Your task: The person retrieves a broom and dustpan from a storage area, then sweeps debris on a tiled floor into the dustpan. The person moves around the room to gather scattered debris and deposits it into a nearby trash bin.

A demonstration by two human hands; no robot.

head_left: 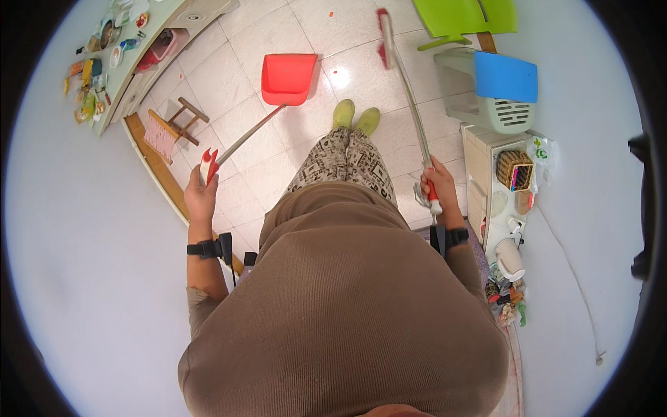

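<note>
My left hand (200,194) grips the red-and-white handle end of a long-handled dustpan. Its red pan (287,79) is on the tiled floor ahead of me, with the wide lip facing away. In my right hand (442,186) is the red grip of a broom, whose metal pole (414,112) slants forward. The white broom head with red bristles (386,39) is at the far right of the pan, slightly blurred. Small orange-red scraps (331,14) lie on the floor, one (335,72) between the pan and the broom.
A small wooden folding stool (180,125) stands at left, below a cluttered glass-topped table (151,31). On the right are a green plastic chair (469,18), a pet carrier (500,112) with a blue sheet (505,76), and a white cabinet (477,182) bearing a woven basket (509,166).
</note>
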